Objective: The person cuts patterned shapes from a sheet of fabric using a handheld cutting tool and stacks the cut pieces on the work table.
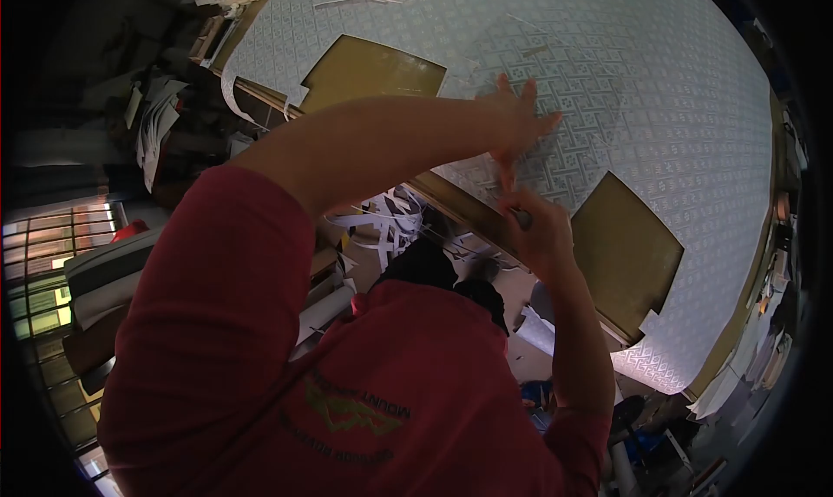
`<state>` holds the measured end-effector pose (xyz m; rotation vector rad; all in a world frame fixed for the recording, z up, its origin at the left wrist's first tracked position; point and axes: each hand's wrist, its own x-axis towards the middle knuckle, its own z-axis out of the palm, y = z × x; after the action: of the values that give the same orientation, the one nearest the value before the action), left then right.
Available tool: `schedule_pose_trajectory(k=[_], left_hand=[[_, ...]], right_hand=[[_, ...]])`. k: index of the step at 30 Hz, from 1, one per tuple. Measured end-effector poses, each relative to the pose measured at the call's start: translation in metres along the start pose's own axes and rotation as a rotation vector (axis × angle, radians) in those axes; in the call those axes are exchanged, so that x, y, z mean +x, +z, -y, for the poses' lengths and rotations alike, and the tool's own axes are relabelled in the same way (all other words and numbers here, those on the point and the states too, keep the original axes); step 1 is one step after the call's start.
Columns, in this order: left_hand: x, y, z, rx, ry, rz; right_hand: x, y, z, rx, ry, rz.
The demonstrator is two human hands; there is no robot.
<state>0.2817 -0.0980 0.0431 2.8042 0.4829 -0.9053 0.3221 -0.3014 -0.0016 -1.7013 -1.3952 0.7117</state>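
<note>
My left hand (514,122) lies with fingers spread on a pale sheet with a woven-look pattern (694,150), its thumb pointing down toward my other hand. Close below it, near the table's front edge, my right hand (545,232) is closed around a small dark-ended tool (522,219). The rest of that tool is hidden by the fingers. Two cut-out openings in the sheet show brown board, one at the upper left (373,70) and one right of my right hand (626,245).
White paper strips (390,224) hang or lie in a tangle below the table edge. Rolls of material (113,280) are stacked at the left. Loose papers (156,128) stand beyond the table's left side, and more sheets (746,367) hang at its right.
</note>
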Motion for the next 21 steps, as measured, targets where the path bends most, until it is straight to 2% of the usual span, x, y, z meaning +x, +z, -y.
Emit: schedule_pose_trajectory(k=[2,4,6,8,9,11,12,14,17,19,20,21], left_hand=[[0.001,0.001,0.001,-0.017,0.003,-0.002],[-0.001,0.0,0.0,-0.07,-0.011,0.016],[-0.003,-0.001,-0.001,-0.086,-0.003,0.031],[-0.005,-0.007,0.001,-0.094,0.009,0.033],[-0.005,-0.008,0.001,-0.084,-0.018,0.046],[-0.004,-0.009,-0.005,-0.074,0.004,0.042],[-0.005,-0.011,-0.005,-0.063,-0.02,0.054],[-0.004,-0.01,-0.006,-0.067,-0.027,0.047],[0.002,-0.007,-0.006,0.042,-0.031,0.042],[0.004,-0.006,-0.006,0.091,0.035,0.01],[0.006,-0.004,-0.005,0.101,0.037,0.011],[0.01,0.0,-0.002,0.107,0.103,-0.042]], right_hand=[[0.007,0.015,-0.009,0.032,-0.009,0.002],[0.031,0.049,-0.008,0.067,-0.165,-0.083],[0.07,0.1,0.009,-0.079,-0.28,-0.154],[0.102,0.123,0.039,-0.084,-0.569,-0.51],[0.096,0.122,0.042,-0.104,-0.564,-0.52],[0.06,0.113,0.045,-0.231,-0.17,0.034],[0.042,0.1,0.044,-0.268,-0.154,0.025],[0.0,0.069,0.04,-0.152,-0.102,0.074],[-0.056,0.032,0.024,-0.115,-0.104,-0.085],[-0.081,0.011,0.015,-0.102,-0.024,-0.33],[-0.089,0.002,0.01,-0.099,-0.023,-0.339],[-0.097,-0.007,0.009,-0.107,0.09,-0.407]])
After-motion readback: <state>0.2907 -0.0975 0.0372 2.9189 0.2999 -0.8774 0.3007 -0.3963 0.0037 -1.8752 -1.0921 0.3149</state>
